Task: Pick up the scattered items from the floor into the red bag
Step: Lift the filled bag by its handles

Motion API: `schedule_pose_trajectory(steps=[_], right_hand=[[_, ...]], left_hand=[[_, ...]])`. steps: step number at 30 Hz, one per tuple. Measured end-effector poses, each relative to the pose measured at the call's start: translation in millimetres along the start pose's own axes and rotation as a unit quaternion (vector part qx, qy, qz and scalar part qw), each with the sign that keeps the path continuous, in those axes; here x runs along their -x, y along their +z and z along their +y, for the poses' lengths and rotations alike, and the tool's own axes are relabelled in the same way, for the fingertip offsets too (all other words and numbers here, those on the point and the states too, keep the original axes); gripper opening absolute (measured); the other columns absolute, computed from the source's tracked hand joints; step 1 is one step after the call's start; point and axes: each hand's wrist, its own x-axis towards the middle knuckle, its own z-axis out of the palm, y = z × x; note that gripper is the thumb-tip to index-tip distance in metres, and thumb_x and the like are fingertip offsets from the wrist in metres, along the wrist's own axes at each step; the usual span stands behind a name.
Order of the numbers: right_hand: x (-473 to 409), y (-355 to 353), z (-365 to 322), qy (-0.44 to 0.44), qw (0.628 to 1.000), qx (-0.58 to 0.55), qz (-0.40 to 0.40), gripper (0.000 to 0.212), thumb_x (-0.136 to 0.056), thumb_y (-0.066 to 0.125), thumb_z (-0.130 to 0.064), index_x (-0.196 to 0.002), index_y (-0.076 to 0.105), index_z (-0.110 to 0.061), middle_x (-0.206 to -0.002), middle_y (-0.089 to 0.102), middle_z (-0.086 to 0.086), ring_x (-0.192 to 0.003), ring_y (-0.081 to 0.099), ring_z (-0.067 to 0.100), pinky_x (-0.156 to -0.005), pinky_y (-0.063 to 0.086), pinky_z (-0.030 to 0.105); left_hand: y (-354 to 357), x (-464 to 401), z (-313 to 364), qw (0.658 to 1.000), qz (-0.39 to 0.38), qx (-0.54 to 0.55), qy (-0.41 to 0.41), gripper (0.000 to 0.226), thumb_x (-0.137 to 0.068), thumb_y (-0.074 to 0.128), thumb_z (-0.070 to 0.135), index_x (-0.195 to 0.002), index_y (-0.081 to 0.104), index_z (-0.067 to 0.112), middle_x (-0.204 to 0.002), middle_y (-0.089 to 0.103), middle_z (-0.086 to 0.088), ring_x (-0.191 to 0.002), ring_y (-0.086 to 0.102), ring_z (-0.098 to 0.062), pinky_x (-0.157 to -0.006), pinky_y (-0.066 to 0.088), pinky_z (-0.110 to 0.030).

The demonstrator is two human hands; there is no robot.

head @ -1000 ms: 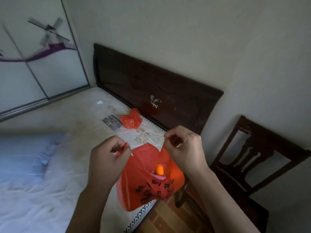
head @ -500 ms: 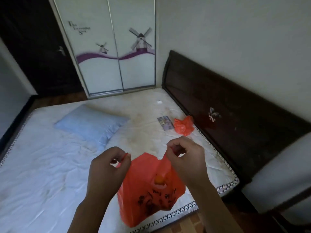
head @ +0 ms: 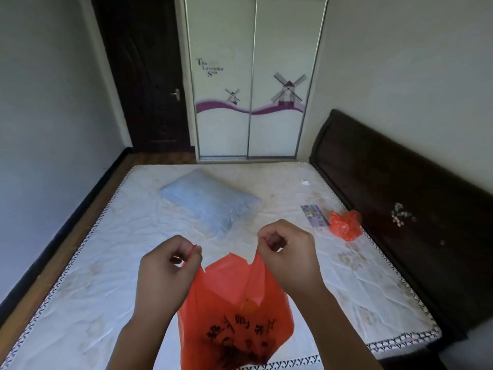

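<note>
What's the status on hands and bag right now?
Left hand and right hand each pinch a handle of the red bag. Bag hangs over mattress. Nothing obstructing.

A: what's actually on the mattress?
B: blue pillow mid-bed; near the headboard side a small card, crumpled red bag just beside it, and a white scrap.

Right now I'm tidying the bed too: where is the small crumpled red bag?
In the head view it lies at the mattress's right edge, beside the dark headboard, just right of a small printed packet: crumpled red bag.
</note>
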Motion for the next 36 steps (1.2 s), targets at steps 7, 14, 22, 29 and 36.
schedule_pose_trajectory(steps=[7, 14, 22, 29, 36], right_hand=[[24.2, 95.4, -80.5, -0.031, 0.999, -0.023, -0.033, 0.025, -0.077, 0.074, 0.006, -0.076, 0.073, -0.019, -0.075, 0.068, -0.009, -0.068, 0.066, 0.016, -0.065, 0.056, 0.032], [34.6, 182.9, -141.5, -0.086, 0.992, -0.049, -0.080, 0.026, -0.076, 0.075, 0.007, -0.074, 0.073, -0.019, -0.068, 0.065, -0.007, -0.062, 0.062, 0.016, -0.060, 0.052, 0.029], [37.1, 287.4, -187.8, -0.154, 0.971, -0.077, -0.164, 0.025, -0.075, 0.075, 0.007, -0.074, 0.073, -0.018, -0.066, 0.063, -0.007, -0.060, 0.060, 0.016, -0.059, 0.052, 0.032], [20.4, 379.2, -201.7, -0.164, 0.952, -0.099, -0.238, 0.025, -0.075, 0.077, 0.006, -0.077, 0.075, -0.019, -0.068, 0.064, -0.010, -0.062, 0.061, 0.014, -0.060, 0.054, 0.027], [-11.6, 457.5, -209.6, -0.176, 0.931, -0.134, -0.290, 0.023, -0.077, 0.075, 0.003, -0.078, 0.074, -0.019, -0.068, 0.065, -0.008, -0.062, 0.063, 0.015, -0.061, 0.056, 0.032]], left_hand=[[-119.0, 13.8, -53.3, 0.999, 0.044, -0.015, -0.025, 0.026, -0.090, 0.075, 0.007, -0.068, 0.065, 0.014, -0.069, 0.067, 0.002, -0.069, 0.064, -0.016, -0.067, 0.049, -0.028], [-215.1, 37.1, -89.5, 0.989, 0.127, -0.023, -0.070, 0.027, -0.089, 0.076, 0.007, -0.067, 0.065, 0.014, -0.066, 0.067, 0.004, -0.066, 0.063, -0.019, -0.061, 0.046, -0.023], [-294.8, 51.3, -143.0, 0.963, 0.230, -0.050, -0.128, 0.024, -0.089, 0.077, 0.012, -0.069, 0.065, 0.015, -0.064, 0.067, 0.004, -0.064, 0.065, -0.013, -0.066, 0.050, -0.028], [-340.7, 28.6, -185.0, 0.941, 0.294, -0.056, -0.155, 0.024, -0.090, 0.077, 0.014, -0.070, 0.064, 0.017, -0.068, 0.067, 0.004, -0.065, 0.064, -0.013, -0.067, 0.051, -0.032], [-369.8, -19.0, -208.1, 0.925, 0.331, -0.078, -0.169, 0.024, -0.091, 0.076, 0.012, -0.071, 0.064, 0.018, -0.067, 0.068, 0.003, -0.065, 0.065, -0.014, -0.066, 0.051, -0.031]])
